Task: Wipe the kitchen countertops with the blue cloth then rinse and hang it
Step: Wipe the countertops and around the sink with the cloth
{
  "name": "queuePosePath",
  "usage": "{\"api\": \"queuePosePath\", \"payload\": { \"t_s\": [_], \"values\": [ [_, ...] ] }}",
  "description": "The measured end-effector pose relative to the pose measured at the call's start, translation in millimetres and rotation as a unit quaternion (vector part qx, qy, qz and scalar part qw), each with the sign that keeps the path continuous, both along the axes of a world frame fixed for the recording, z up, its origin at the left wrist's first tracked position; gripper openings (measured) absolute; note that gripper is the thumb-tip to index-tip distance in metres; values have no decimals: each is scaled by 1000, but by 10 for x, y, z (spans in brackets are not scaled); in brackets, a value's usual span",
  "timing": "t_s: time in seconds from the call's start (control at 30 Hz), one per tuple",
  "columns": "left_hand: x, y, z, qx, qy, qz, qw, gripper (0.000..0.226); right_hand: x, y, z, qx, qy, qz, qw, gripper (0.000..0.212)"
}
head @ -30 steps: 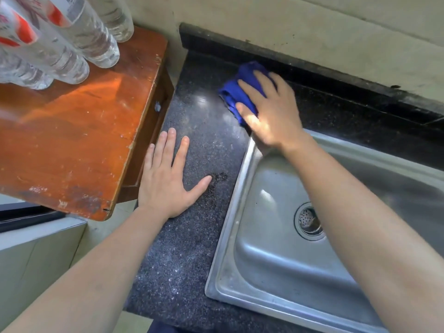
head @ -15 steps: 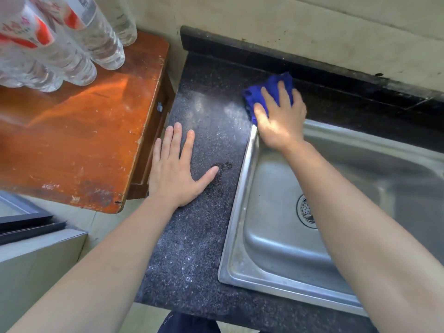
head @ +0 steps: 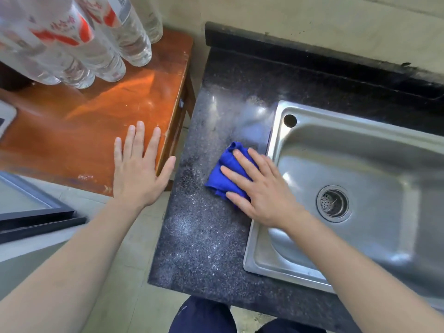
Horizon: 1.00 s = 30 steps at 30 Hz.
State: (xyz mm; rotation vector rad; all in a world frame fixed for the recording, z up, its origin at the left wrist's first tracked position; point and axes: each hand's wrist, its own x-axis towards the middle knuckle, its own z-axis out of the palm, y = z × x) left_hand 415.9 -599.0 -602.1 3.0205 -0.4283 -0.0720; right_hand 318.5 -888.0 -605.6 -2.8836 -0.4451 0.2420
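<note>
Right hand [head: 258, 188] lies flat, fingers spread, pressing the blue cloth [head: 225, 173] onto the countertop [head: 204, 236], just left of the sink [head: 360, 164] rim; palm covers the cloth's right part, so we can't see its full extent, only a bunched wad sticking out past the fingers. Left hand [head: 139, 169] is open, fingers extended, holding nothing; it sits over the corner of the wooden table [head: 96, 121] with the thumb reaching across the gap toward the countertop, and we can't tell whether the palm actually touches the wood. Water bottles [head: 96, 44] on the table are cut off by the top-left edge and blurred, label text unreadable. A pale object at the far left edge of the table is mostly out of frame; we can't identify it. Sink runs off the right edge; drain strainer [head: 332, 203] and a round hole in the rear-left rim are visible. Countertop is dark speckled stone with hazy pale streaks near the cloth and a raised dark backsplash against a beige wall [head: 312, 20]. Floor [head: 134, 260] is pale tile. Dark trouser legs are visible at the bottom edge.
</note>
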Motion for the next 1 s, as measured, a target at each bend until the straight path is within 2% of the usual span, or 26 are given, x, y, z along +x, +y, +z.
{"api": "queuePosePath", "payload": {
  "t_s": [0.17, 0.27, 0.37, 0.43, 0.53, 0.63, 0.73, 0.8, 0.87, 1.0],
  "values": [
    [13, -11, -6, -8, 2, -4, 1000, 73, 1026, 23, 30, -7, 11, -94, 995, 66],
    [17, -3, -14, -5, 2, -7, 1000, 73, 1778, 193, 88, -24, 35, -139, 989, 61],
    [35, 13, -15, -10, -3, -6, 1000, 71, 2092, 475, 65, -30, 33, -168, 985, 59],
    [28, 26, -19, -26, -7, -6, 1000, 67, 1916, 601, -15, -18, 0, -152, 988, 57],
    [32, 46, -18, -44, -16, -8, 999, 62, 1128, 679, -73, 26, -43, -71, 996, 54],
    [42, 43, -9, -44, -8, -4, 999, 62, 288, 582, -15, 26, -7, 21, 999, 53],
    [38, 30, 17, -41, 6, -3, 999, 65, 147, 298, 25, 13, 13, 77, 997, 56],
    [46, 25, 35, -32, 16, -3, 999, 67, 441, 118, -9, -8, 8, 34, 999, 60],
    [41, 16, 49, -27, 22, -1, 999, 68, 908, -64, 3, -6, 1, -64, 998, 64],
    [46, 1, 42, -27, 18, 1, 999, 66, 1844, -161, 132, -7, 49, -251, 967, 63]
  ]
}}
